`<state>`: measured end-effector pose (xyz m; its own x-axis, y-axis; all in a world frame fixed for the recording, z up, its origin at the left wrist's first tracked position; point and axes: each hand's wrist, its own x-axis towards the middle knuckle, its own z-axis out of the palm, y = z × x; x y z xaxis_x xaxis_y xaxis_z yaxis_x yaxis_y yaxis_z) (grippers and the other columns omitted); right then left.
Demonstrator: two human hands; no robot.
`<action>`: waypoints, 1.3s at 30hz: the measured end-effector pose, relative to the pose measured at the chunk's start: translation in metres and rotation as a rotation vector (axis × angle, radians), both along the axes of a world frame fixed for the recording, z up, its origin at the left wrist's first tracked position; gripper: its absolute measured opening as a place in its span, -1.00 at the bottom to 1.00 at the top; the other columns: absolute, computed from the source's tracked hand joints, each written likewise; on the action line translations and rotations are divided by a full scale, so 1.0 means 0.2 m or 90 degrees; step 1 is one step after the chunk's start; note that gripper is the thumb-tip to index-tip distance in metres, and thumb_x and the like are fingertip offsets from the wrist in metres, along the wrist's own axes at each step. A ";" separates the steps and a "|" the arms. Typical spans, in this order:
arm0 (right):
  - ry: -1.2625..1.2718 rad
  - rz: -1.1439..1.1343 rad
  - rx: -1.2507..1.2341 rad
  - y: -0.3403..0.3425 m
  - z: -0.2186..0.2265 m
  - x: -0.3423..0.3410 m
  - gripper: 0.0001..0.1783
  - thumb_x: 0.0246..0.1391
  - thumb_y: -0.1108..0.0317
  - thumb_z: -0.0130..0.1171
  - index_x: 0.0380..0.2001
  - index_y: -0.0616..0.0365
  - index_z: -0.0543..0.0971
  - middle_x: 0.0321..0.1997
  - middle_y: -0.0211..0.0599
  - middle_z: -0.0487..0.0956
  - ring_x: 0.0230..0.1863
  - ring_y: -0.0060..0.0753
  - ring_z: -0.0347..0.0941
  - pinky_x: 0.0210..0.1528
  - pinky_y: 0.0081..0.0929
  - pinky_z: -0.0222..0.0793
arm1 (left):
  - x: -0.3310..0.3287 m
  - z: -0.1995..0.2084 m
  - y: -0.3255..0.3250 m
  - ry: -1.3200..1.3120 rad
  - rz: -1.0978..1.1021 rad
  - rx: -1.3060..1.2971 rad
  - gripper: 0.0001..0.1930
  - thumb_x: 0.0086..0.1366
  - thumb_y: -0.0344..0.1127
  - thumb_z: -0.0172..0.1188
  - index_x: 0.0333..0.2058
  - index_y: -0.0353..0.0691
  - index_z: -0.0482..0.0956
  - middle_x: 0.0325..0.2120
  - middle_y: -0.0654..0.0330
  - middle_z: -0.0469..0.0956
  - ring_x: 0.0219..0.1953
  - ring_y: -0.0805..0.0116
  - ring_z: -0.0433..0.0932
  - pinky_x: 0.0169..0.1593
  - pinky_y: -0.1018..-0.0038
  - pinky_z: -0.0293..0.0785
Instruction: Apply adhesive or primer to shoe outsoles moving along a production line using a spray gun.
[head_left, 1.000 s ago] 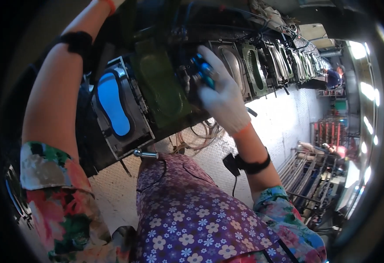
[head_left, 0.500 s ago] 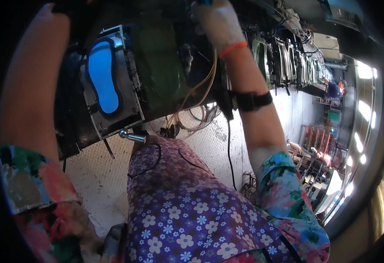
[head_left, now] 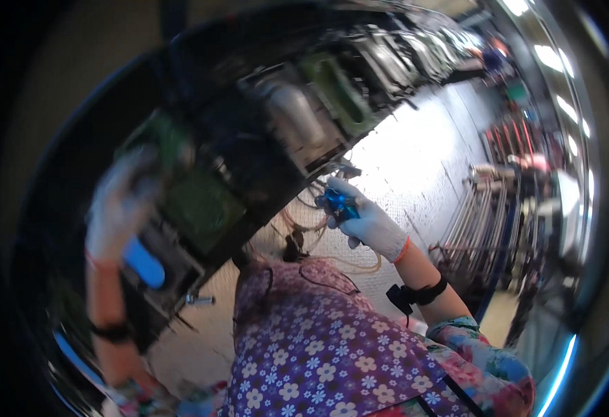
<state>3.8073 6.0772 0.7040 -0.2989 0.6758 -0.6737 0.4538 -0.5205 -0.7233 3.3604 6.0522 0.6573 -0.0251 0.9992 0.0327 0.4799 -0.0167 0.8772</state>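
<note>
My right hand [head_left: 372, 226], in a white glove with an orange cuff, is closed around a shiny blue air gun [head_left: 341, 203] in front of the machine's edge. At the left, my gloved left hand [head_left: 118, 208] is raised over the machine beside a green mould [head_left: 204, 207]. Motion smears its fingers, so whether they hold anything does not show. Below that hand lies a bright blue sole shape [head_left: 144, 264] in a dark mould, partly covered by the hand and wrist.
A grey metal mould [head_left: 297, 118] and another green mould [head_left: 339, 94] sit farther along the bench, with a row of moulds curving away. Thin hoses [head_left: 304, 215] hang below the edge. A metal rack [head_left: 471, 236] stands at the right; another person [head_left: 496, 59] is far off.
The view has swung so the mould row shows farther right. My right hand has come down and nearer with the blue air gun. My left hand has come into view over the moulds.
</note>
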 end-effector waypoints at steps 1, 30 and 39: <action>0.006 -0.043 0.020 -0.03 -0.01 0.12 -0.06 0.08 0.61 0.04 0.59 0.05 0.21 0.29 -0.26 0.56 -0.05 -0.49 0.60 -0.34 -0.59 0.58 | 0.18 0.01 -0.08 0.205 -0.019 0.072 -0.53 0.17 -0.37 0.35 0.09 -0.32 0.67 0.02 -0.07 0.70 0.00 0.02 0.71 0.15 0.21 0.59; 0.506 -1.193 0.571 -0.11 -0.02 3.68 -0.49 0.20 0.62 0.09 0.24 0.36 0.45 0.08 0.05 0.62 -0.31 -0.33 0.59 -0.30 -0.58 0.65 | 2.87 -0.70 0.40 0.373 -0.074 -0.022 -0.78 0.34 -0.17 0.31 -0.20 -0.17 0.77 -0.12 0.02 0.69 -0.03 -0.04 0.64 0.11 0.11 0.53; 0.725 -1.117 0.209 0.68 -0.27 3.57 -0.48 0.09 0.65 0.11 0.18 0.40 0.48 0.02 -0.04 0.64 0.02 -0.13 0.64 -0.33 -0.48 0.79 | 3.22 -0.98 0.57 0.241 -0.124 -0.359 -0.59 0.42 -0.05 0.16 -0.04 -0.25 0.75 -0.09 -0.14 0.72 0.02 -0.12 0.67 0.11 0.20 0.55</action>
